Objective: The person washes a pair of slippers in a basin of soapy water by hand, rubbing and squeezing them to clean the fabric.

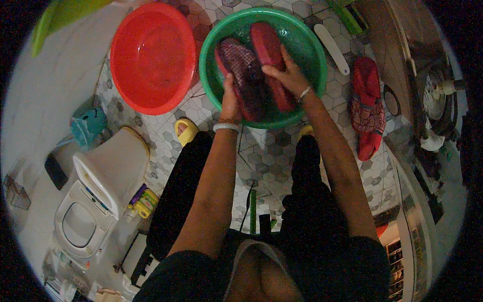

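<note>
A green plastic basin (264, 124) holding water stands on the tiled floor in front of me. My left hand (231, 100) grips the side of a dark red shoe with a woven, checked upper (241, 60), which lies over the basin with the upper facing me. In my right hand (288, 75) is a second red shoe (266, 43), its smooth sole side turned up. The two shoes lie side by side, close together, inside the basin's rim. My fingers' far tips are partly hidden behind the shoes.
Left of the green basin stands a red plastic basin (154, 60). A white long-handled brush or strip (332, 49) lies at the right, near more red patterned shoes (366, 102). A toilet (113, 162), a teal bin (88, 122) and cleaning bottles (145, 204) are at the left.
</note>
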Available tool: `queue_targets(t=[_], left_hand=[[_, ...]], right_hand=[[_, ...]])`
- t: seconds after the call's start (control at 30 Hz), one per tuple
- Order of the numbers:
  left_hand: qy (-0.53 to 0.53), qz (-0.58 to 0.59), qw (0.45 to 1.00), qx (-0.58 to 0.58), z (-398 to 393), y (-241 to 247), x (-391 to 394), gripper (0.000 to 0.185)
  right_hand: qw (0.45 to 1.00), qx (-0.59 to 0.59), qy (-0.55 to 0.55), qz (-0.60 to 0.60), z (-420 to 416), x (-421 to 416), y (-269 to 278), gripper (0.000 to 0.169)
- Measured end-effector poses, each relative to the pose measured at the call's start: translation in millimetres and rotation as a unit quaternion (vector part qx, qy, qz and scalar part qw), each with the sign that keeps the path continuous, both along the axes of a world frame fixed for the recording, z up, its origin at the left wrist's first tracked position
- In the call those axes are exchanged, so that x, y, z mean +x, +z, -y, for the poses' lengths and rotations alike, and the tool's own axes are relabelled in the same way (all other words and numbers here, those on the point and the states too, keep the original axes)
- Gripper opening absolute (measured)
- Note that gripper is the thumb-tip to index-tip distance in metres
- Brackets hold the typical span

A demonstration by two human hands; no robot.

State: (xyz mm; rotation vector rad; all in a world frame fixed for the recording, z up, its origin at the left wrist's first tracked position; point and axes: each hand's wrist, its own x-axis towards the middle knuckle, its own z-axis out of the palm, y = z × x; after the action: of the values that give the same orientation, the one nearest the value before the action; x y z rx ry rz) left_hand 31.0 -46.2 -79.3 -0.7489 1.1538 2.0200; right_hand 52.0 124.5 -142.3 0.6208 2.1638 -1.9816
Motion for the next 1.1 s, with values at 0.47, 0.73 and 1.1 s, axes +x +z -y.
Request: queue_targets(t=[0.47,0.73,1.1], left_hand=[[0.129,0.054,0.989,0.039,-22,30,7,0.068],[0.004,0.04,0.999,0.003,-18,16,-2,0.067],[-0.133,-0.07,0.979,-0.134,-4,9,-11,0.047]], right_hand=[[0.817,-0.53,-0.168,0.155,-25,27,15,0.049],[0.947,-0.312,0.052,0.055,-12,12,40,0.055],[0.984,-0.153,0.038,-0.086,24,12,49,0.086]])
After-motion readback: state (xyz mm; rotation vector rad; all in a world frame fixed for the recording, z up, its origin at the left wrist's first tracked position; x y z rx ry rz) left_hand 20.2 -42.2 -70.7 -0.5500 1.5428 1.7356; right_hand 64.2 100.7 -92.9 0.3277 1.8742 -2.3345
